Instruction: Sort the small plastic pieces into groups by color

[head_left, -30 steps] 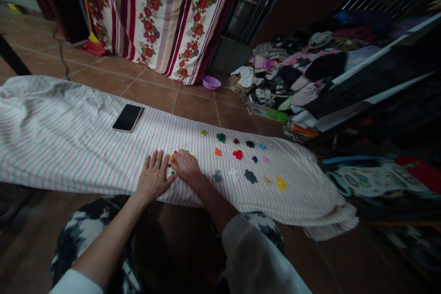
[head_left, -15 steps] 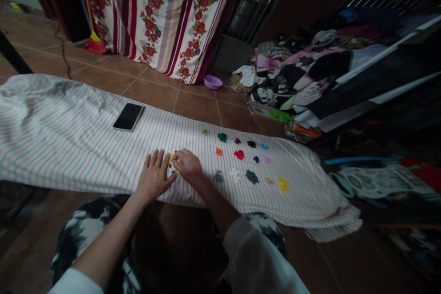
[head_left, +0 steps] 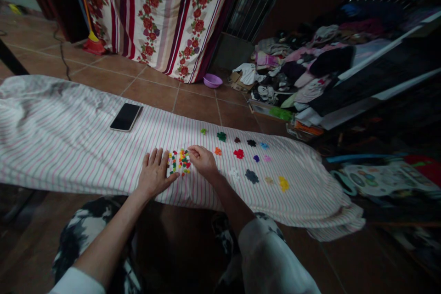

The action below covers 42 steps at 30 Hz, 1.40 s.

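Note:
My left hand (head_left: 154, 173) lies flat on the striped cloth (head_left: 82, 147), fingers spread, at the left edge of a patch of small mixed-colour pieces (head_left: 182, 163). At the right edge of that patch, the fingers of my right hand (head_left: 204, 161) are pinched together; what they hold, if anything, is too small to make out. To the right lie small piles sorted by colour, among them an orange pile (head_left: 218, 151), a red pile (head_left: 238, 153), a dark green pile (head_left: 221, 136), a dark grey pile (head_left: 251, 176) and a yellow pile (head_left: 284, 183).
A phone (head_left: 126, 117) rests on the cloth, left of the pieces. Beyond the cloth, a purple basin (head_left: 212, 81) sits on the tiled floor by a floral curtain (head_left: 165, 18). Heaped clothes (head_left: 296, 64) fill the back right, and a red broom (head_left: 93, 46) stands at back left.
My right hand has moved right, off the mixed pieces, uncovering them. Its wrist now covers the blue-grey pile. My left hand has stayed almost in place.

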Available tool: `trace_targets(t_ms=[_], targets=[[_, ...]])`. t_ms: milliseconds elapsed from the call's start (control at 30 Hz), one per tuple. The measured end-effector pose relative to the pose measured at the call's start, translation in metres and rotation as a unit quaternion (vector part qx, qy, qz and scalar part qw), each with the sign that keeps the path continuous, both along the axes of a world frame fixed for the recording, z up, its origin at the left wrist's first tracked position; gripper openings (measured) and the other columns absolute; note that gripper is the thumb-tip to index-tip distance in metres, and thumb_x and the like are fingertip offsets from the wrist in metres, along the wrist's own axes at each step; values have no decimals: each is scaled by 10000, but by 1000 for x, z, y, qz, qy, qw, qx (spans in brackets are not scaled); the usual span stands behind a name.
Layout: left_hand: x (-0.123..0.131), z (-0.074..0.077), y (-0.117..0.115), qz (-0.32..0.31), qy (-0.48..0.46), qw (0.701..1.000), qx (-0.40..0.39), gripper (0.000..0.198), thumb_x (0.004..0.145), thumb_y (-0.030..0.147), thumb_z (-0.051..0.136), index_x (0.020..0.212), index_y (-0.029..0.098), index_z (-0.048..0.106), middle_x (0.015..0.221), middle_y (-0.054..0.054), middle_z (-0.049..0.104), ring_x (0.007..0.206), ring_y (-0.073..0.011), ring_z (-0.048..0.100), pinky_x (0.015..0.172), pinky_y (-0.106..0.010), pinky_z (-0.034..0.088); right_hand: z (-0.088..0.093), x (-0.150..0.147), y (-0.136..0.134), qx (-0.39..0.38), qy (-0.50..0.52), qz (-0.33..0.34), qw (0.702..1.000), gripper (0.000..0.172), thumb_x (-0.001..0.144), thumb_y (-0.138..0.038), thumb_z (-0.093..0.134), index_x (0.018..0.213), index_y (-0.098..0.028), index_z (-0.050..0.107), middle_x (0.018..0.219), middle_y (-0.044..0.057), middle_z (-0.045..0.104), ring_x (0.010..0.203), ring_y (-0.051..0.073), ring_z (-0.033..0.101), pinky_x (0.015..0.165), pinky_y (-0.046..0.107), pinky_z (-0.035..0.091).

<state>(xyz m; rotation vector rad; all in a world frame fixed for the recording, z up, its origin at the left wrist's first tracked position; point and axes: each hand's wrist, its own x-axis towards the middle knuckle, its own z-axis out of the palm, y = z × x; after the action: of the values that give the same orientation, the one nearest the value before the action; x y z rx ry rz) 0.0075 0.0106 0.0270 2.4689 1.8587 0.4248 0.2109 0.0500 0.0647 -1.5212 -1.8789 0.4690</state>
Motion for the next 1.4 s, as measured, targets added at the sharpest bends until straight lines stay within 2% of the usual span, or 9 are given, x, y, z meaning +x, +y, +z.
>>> trace_targets(t_ms=[200,367,567,700,867,1000,1167,1400], targets=[[5,-6,5,8,-6,1000,11,889,872,712,420,1495,78,406,1540,-242,439,1470,-380,360,1185,-574,257,8,44,3,25,7,-21,999,208,874,-233,555,907,-215,759,885,52,732,848,182,665,813,306,514],[6,-9,6,10,5,999,32,892,868,725,415,1482,79,429,1532,-239,453,1469,-384,361,1186,-565,261,15,77,4,26,20,-67,997,209,870,-266,543,884,-219,746,923,58,741,900,198,673,846,324,510],[8,-14,6,16,2,998,55,880,877,721,389,1479,80,434,1517,-247,468,1451,-386,391,1178,-573,276,17,122,7,22,2,-139,990,246,875,-351,514,821,-219,714,867,48,736,865,202,679,829,318,505],[9,-16,7,20,-3,998,63,878,875,727,374,1478,92,432,1513,-242,476,1453,-370,393,1181,-570,278,14,158,13,8,8,-189,982,292,859,-407,512,824,-201,716,714,32,695,727,193,672,740,307,521],[9,-15,7,18,-11,998,66,879,872,747,362,1456,98,460,1495,-234,502,1443,-370,408,1180,-567,287,6,196,28,4,33,-248,968,233,792,-357,561,838,-200,727,699,40,702,661,189,678,690,317,562],[8,-15,7,13,-6,998,68,888,877,758,348,1454,93,464,1487,-236,510,1435,-377,416,1169,-576,297,0,212,42,15,28,-284,958,157,747,-271,582,776,-206,723,775,60,730,760,223,720,790,385,595],[8,-17,7,10,1,997,72,908,879,766,336,1457,77,459,1483,-236,514,1430,-384,417,1167,-570,302,-5,219,59,14,23,-315,949,165,731,-190,560,741,-199,724,811,68,746,876,265,733,942,481,568],[8,-17,6,12,1,997,73,883,882,759,352,1451,95,470,1497,-234,498,1436,-380,408,1170,-567,297,-12,225,78,1,-36,-297,954,213,728,-123,537,733,-182,741,836,97,751,942,289,726,978,480,548]])
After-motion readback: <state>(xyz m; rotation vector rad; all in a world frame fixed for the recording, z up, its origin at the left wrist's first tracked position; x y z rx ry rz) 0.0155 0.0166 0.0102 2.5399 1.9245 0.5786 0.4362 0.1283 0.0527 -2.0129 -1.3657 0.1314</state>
